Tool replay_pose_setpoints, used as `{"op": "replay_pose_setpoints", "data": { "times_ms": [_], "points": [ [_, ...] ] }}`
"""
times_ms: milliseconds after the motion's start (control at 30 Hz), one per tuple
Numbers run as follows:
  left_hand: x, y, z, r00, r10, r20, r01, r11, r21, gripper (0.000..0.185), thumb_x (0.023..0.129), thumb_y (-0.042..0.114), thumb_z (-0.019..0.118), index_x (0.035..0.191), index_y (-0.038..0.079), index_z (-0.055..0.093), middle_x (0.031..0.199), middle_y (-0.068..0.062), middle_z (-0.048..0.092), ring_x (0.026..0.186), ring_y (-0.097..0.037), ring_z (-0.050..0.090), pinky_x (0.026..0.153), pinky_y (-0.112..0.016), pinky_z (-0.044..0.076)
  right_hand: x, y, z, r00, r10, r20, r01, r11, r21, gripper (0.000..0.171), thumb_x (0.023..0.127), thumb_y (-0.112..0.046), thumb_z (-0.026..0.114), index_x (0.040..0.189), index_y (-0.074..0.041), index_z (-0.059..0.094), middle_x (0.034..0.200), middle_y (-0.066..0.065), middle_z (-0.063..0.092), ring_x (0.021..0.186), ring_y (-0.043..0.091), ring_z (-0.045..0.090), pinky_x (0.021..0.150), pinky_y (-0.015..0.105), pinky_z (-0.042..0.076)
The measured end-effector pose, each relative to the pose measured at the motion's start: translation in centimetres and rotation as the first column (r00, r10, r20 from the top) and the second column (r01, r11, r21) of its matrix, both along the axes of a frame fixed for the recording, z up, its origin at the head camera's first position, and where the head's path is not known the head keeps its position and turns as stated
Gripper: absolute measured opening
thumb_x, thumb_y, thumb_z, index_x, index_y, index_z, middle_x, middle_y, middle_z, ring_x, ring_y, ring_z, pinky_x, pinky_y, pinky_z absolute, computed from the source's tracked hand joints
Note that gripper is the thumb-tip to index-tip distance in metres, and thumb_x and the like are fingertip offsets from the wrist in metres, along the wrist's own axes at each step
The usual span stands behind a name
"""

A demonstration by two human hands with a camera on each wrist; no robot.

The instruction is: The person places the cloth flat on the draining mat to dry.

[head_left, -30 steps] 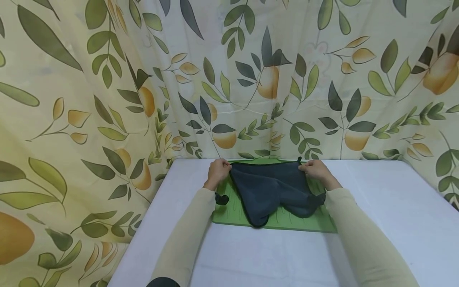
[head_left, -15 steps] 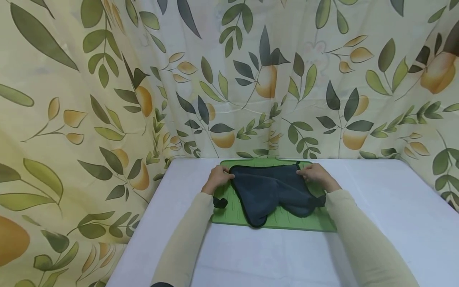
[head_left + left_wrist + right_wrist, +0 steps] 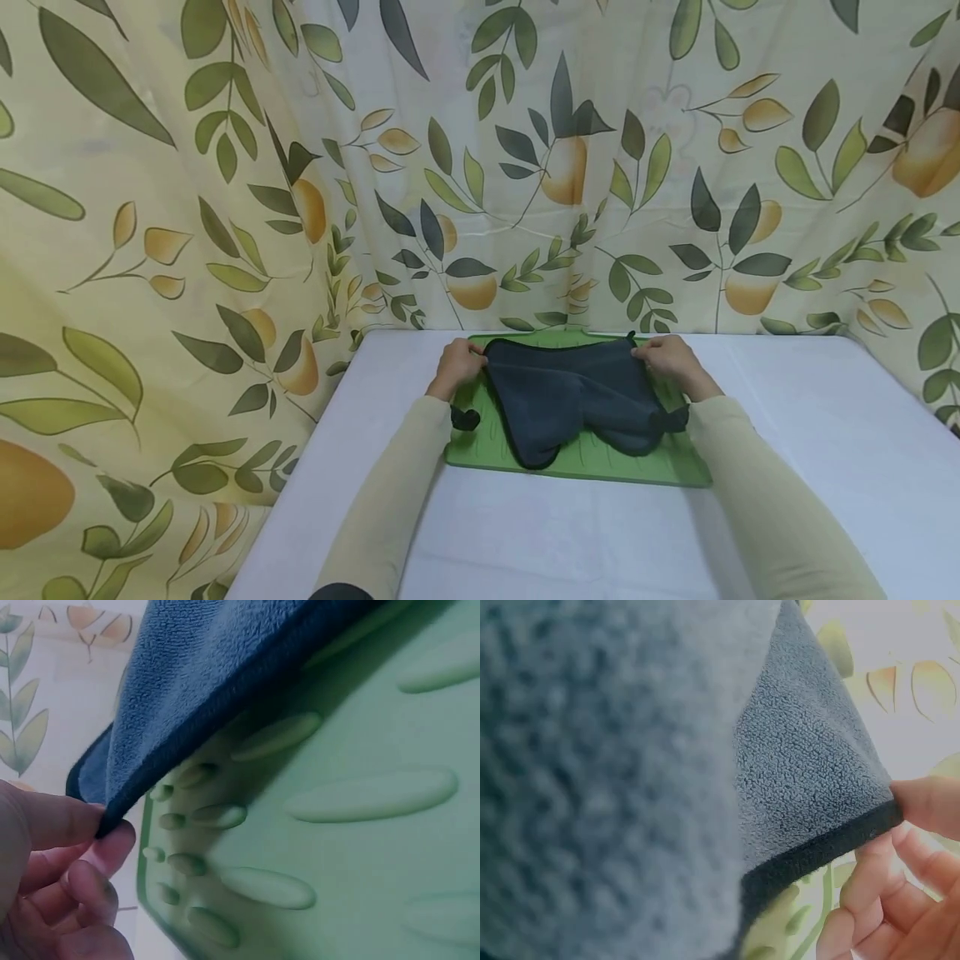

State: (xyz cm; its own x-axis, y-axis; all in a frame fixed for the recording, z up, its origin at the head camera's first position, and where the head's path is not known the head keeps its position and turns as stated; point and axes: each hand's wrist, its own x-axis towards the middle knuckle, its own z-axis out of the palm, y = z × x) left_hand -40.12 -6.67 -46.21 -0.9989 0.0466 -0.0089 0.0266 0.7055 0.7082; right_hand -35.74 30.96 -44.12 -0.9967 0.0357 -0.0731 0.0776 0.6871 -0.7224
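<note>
A dark blue towel (image 3: 547,392) with black edging lies rumpled over a green ridged mat (image 3: 480,446) in the head view. At the towel's far left corner, my left hand (image 3: 456,365) pinches the edge between thumb and finger. My right hand (image 3: 675,362) pinches its far right corner. The left wrist view shows the towel's fluffy underside (image 3: 217,667) raised off the mat, with my left hand (image 3: 67,877) at the corner. In the right wrist view a near fold of the towel (image 3: 607,780) is blurred, and my right hand (image 3: 915,885) grips the black-edged corner.
The mat lies on a white-covered table (image 3: 525,542), close to its back edge. Behind and to the left hangs a curtain (image 3: 360,167) printed with leaves and fruit. A black strap (image 3: 465,418) shows at the left wrist and another black strap (image 3: 675,418) at the right.
Both hands dip slightly with the towel's far edge, then rise a little again. The far edge sags slightly more in the middle. Both hands keep their pinch throughout, and the head view shifts slightly.
</note>
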Motion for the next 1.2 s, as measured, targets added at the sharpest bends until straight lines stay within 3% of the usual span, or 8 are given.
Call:
{"op": "replay_pose_setpoints", "data": {
  "times_ms": [233, 600, 733, 933, 1200],
  "points": [
    [-1.5, 0.2, 0.5, 0.998, 0.038, -0.051, -0.040, 0.999, -0.032, 0.020, 0.096, 0.020, 0.068, 0.112, 0.014, 0.078, 0.123, -0.010, 0.073, 0.102, -0.032, 0.070, 0.083, -0.042, 0.055, -0.6, 0.2, -0.6, 0.999, -0.052, 0.003, 0.052, 0.999, -0.010, 0.040, 0.103, -0.030, 0.054, 0.117, 0.004, 0.068, 0.106, 0.015, 0.064, 0.085, 0.019, 0.057, 0.072, 0.030, 0.045],
    [-2.0, 1.4, 0.6, 0.992, 0.094, -0.080, -0.094, 0.996, 0.008, 0.018, 0.098, 0.021, 0.065, 0.112, 0.020, 0.076, 0.120, -0.004, 0.075, 0.088, -0.027, 0.068, 0.069, -0.037, 0.050, -0.9, -0.5, -1.1, 0.987, -0.143, -0.069, 0.142, 0.990, -0.021, 0.037, 0.102, -0.027, 0.056, 0.112, 0.007, 0.069, 0.075, -0.002, 0.063, 0.070, 0.012, 0.056, 0.066, 0.028, 0.043],
    [-2.0, 1.7, 0.2, 0.992, 0.102, -0.080, -0.102, 0.995, 0.004, 0.018, 0.097, 0.021, 0.065, 0.112, 0.021, 0.076, 0.118, -0.005, 0.075, 0.082, -0.025, 0.066, 0.065, -0.035, 0.047, -0.9, -0.4, -1.3, 0.993, -0.104, -0.052, 0.104, 0.994, -0.015, 0.036, 0.102, -0.024, 0.056, 0.110, 0.009, 0.067, 0.072, -0.006, 0.061, 0.070, 0.012, 0.054, 0.066, 0.028, 0.043],
    [-1.3, 1.5, -0.4, 0.998, 0.060, -0.005, -0.060, 0.998, -0.022, 0.023, 0.099, 0.029, 0.068, 0.117, 0.017, 0.075, 0.121, -0.008, 0.074, 0.087, -0.027, 0.069, 0.067, -0.034, 0.048, -0.5, 0.5, -1.4, 0.999, 0.012, 0.045, -0.011, 1.000, -0.020, 0.034, 0.102, -0.023, 0.057, 0.107, 0.008, 0.068, 0.070, -0.006, 0.059, 0.069, 0.012, 0.053, 0.065, 0.027, 0.043],
    [-0.8, 1.4, -0.9, 1.000, -0.030, 0.009, 0.030, 0.999, 0.014, 0.019, 0.096, 0.025, 0.072, 0.104, 0.008, 0.077, 0.093, -0.010, 0.076, 0.081, -0.024, 0.067, 0.067, -0.030, 0.047, -0.2, 1.2, -1.6, 0.992, 0.101, 0.073, -0.099, 0.995, -0.024, 0.032, 0.102, -0.023, 0.060, 0.073, -0.009, 0.060, 0.061, -0.007, 0.049, 0.058, 0.012, 0.046, 0.056, 0.028, 0.038]
  ]
}}
